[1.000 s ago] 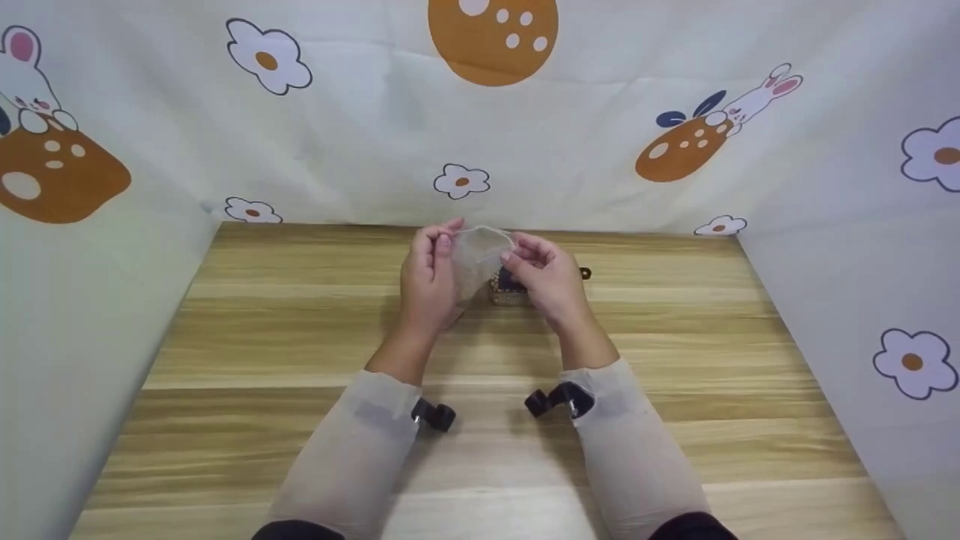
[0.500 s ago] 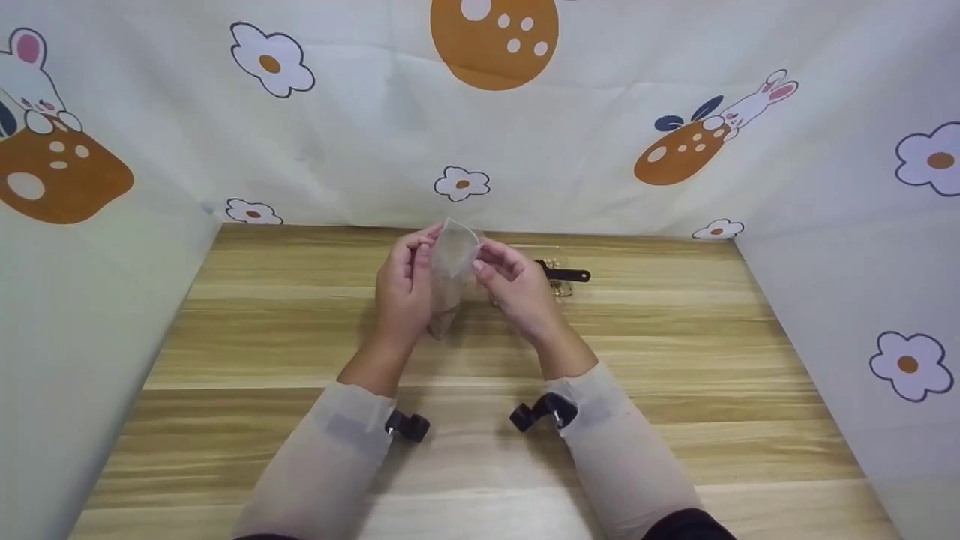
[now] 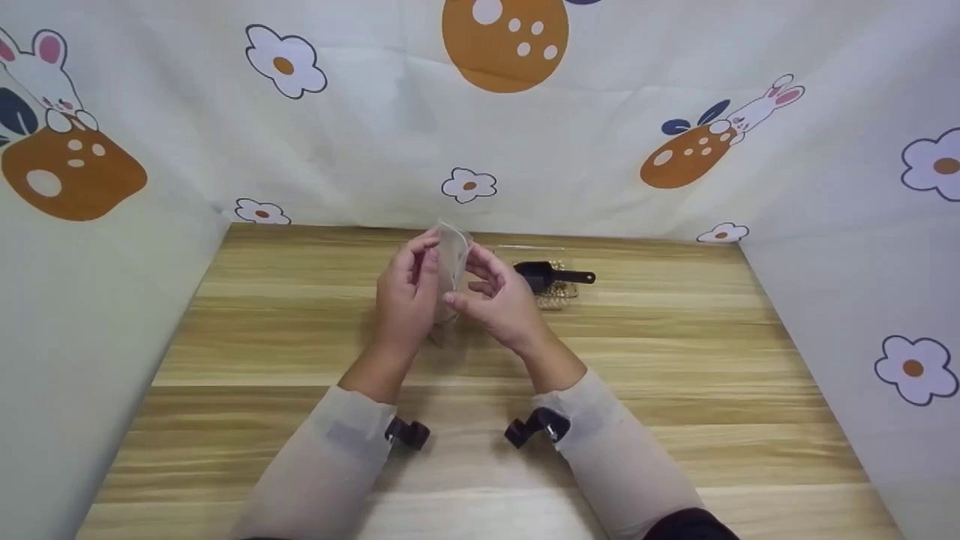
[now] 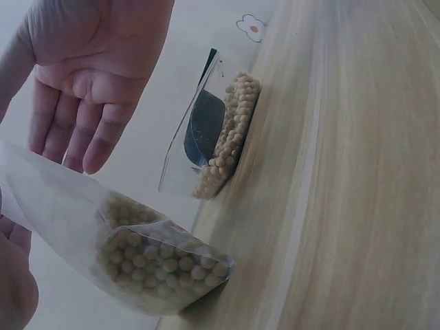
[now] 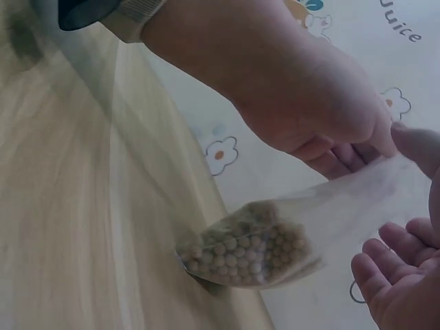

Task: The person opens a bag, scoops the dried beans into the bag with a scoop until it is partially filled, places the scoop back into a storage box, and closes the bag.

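Observation:
A clear plastic bag (image 4: 62,213) hangs between my two hands, its lower part filled with round tan beans (image 5: 234,258). The bag's bottom corner is close over the wooden table. My left hand (image 3: 405,296) pinches the upper left edge of the bag between thumb and fingers. On the other side, my right hand (image 3: 502,304) has its thumb at the bag's mouth. Its fingers (image 5: 385,265) are spread apart from the thumb and loosely bent beside the bag.
Behind my right hand stands a clear plastic box (image 4: 182,165) of the same beans, with a black scoop (image 3: 538,276) lying in it, handle to the right. A patterned cloth (image 3: 375,135) walls in the back and sides of the wooden table (image 3: 262,337).
Both hands have shifted left with the bag, uncovering the box and scoop. The bag's mouth has narrowed, and my right thumb has moved down and left across the bag.

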`<action>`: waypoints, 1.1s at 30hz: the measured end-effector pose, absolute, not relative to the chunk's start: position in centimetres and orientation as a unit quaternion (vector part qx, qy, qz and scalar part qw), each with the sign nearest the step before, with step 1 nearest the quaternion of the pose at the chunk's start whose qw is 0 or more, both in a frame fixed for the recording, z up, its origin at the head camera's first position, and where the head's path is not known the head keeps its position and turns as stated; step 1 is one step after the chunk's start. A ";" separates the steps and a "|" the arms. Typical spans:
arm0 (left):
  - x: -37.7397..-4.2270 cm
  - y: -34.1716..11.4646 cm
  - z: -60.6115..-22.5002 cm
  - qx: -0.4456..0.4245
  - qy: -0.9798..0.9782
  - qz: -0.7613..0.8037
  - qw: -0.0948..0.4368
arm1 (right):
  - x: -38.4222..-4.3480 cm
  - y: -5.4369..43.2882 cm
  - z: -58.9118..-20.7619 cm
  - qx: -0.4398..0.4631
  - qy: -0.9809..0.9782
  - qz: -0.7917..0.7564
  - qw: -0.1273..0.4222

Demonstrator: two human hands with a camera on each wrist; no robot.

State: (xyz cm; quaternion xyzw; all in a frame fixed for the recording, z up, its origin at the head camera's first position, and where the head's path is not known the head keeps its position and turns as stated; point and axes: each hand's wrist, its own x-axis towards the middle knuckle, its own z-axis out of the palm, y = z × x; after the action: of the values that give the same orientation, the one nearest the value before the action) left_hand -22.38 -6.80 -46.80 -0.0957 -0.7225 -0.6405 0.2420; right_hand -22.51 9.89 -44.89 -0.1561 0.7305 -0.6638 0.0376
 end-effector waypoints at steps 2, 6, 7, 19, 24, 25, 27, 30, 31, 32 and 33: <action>-22.4 -6.8 -46.8 -0.095 -0.720 -0.645 0.239 | -22.3 9.7 -45.0 -0.157 0.736 -0.657 0.028; -22.5 -7.0 -46.8 -0.092 -0.712 -0.657 0.231 | -22.1 9.6 -45.2 -0.174 0.734 -0.656 0.019; -22.5 -7.1 -46.8 -0.090 -0.708 -0.662 0.228 | -22.1 9.6 -45.2 -0.177 0.732 -0.657 0.017; -24.4 -9.6 -47.4 -0.068 -0.696 -0.707 0.102 | -21.8 9.4 -45.4 -0.197 0.715 -0.671 0.021; -24.7 -10.1 -47.6 -0.056 -0.696 -0.714 0.046 | -21.7 9.4 -45.4 -0.203 0.709 -0.675 0.031; -24.7 -10.1 -47.5 -0.049 -0.698 -0.713 0.045 | -21.7 9.4 -45.4 -0.202 0.710 -0.674 0.028; -24.6 -10.2 -47.5 -0.032 -0.702 -0.709 0.048 | -21.7 9.4 -45.5 -0.199 0.714 -0.671 0.018; -24.6 -10.4 -47.3 -0.018 -0.694 -0.718 0.059 | -21.8 9.5 -45.5 -0.197 0.721 -0.665 0.001; -24.6 -10.4 -47.3 -0.016 -0.690 -0.720 0.066 | -21.8 9.6 -45.5 -0.197 0.723 -0.662 -0.005; -24.7 -10.4 -47.3 -0.014 -0.686 -0.724 0.070 | -21.8 9.6 -45.5 -0.196 0.725 -0.660 -0.011; -24.7 -10.4 -47.2 -0.011 -0.683 -0.726 0.074 | -21.8 9.7 -45.4 -0.194 0.725 -0.660 -0.015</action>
State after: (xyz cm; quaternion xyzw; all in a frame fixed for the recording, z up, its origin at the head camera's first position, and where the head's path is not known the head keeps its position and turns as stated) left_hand -24.69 -10.42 -47.20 -0.0115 -0.6833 -0.7263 0.0741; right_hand -21.81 9.70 -45.45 -0.1943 0.7251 -0.6605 -0.0149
